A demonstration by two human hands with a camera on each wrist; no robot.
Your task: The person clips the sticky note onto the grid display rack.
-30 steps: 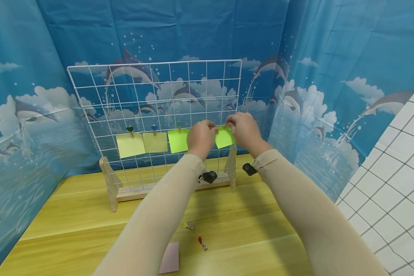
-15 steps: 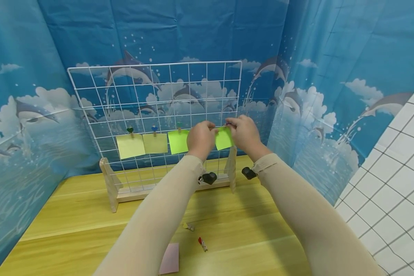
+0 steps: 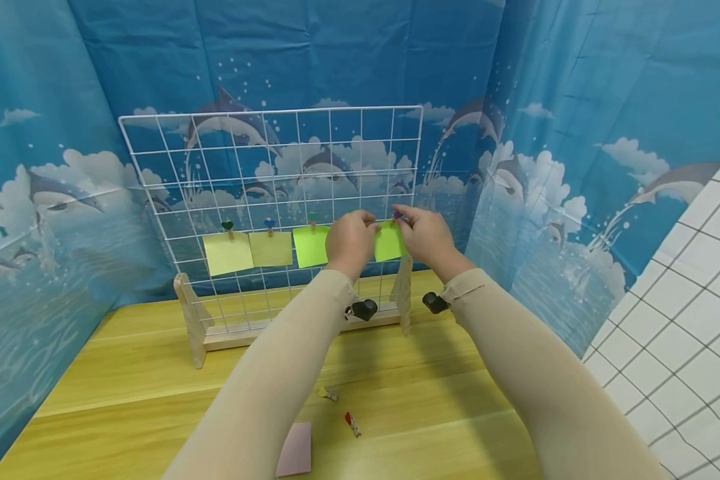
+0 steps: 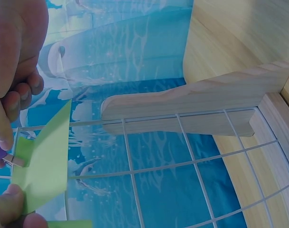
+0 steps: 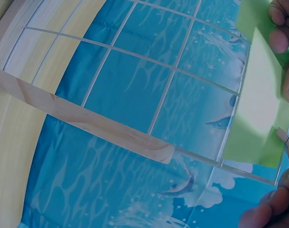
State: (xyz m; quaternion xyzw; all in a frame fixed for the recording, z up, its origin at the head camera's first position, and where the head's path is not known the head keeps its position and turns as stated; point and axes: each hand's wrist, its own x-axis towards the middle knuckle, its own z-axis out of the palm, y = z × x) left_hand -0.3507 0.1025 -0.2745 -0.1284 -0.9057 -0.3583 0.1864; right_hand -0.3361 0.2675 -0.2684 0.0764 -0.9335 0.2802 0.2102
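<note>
In the head view, a bright green paper note (image 3: 389, 243) lies against the right part of a white wire grid (image 3: 270, 112). My left hand (image 3: 348, 241) pinches the note near its upper left corner with thumb and fingers. The right hand (image 3: 429, 235) pinches a small wooden clothespin with a purple heart (image 3: 399, 215) at the note's top edge. From the left wrist, the clothespin's tip (image 4: 17, 161) overlaps the paper at a grid wire. Three notes hang further left under clothespins: pale yellow (image 3: 228, 255), dull yellow (image 3: 271, 249) and green (image 3: 309, 247).
The grid stands in wooden feet (image 3: 187, 320) on a wood-grain table (image 3: 126, 400). On the tabletop lie a yellow clothespin (image 3: 328, 394), a red-heart clothespin (image 3: 352, 424) and a pink note (image 3: 296, 450), partly behind the left sleeve. A blue dolphin curtain (image 3: 360, 60) hangs behind.
My right fingers have shifted slightly at the note's top edge, and the clothespin's purple heart shows more. The note hangs a little straighter. My left hand keeps its place.
</note>
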